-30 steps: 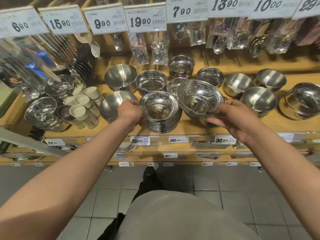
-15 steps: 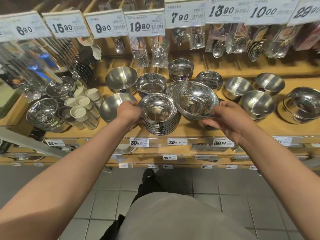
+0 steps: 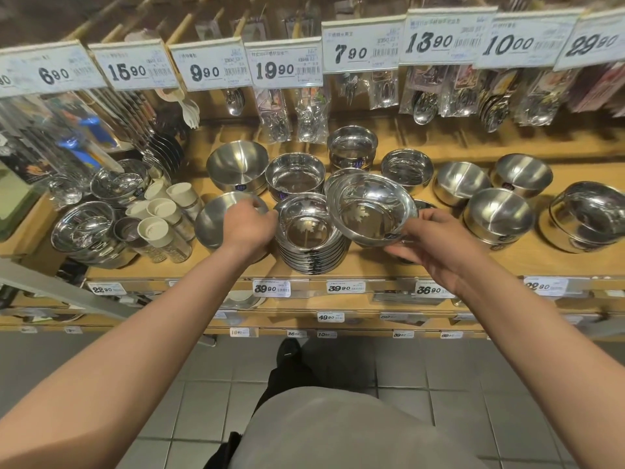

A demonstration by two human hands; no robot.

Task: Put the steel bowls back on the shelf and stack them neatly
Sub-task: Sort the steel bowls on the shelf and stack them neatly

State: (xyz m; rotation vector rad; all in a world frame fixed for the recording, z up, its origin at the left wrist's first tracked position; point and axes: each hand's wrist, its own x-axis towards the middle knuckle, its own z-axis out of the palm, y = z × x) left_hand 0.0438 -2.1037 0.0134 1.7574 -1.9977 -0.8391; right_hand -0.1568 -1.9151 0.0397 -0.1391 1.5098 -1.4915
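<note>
A stack of several shiny steel bowls (image 3: 309, 231) stands near the front of the wooden shelf (image 3: 372, 265). My left hand (image 3: 248, 226) grips the stack's left rim. My right hand (image 3: 436, 243) pinches the near right rim of a loose steel bowl (image 3: 370, 209), held tilted in the air just right of the stack and overlapping its right edge. Part of the bowl's underside is hidden by my fingers.
More steel bowls (image 3: 499, 216) sit to the right and behind, a matte bowl (image 3: 213, 220) lies left of my left hand, and white-capped jars (image 3: 159, 228) stand further left. Packaged cutlery (image 3: 422, 99) hangs above under price tags. Tiled floor lies below.
My right hand has carried the loose bowl leftward, closer over the stack. My left hand stays on the stack's left rim.
</note>
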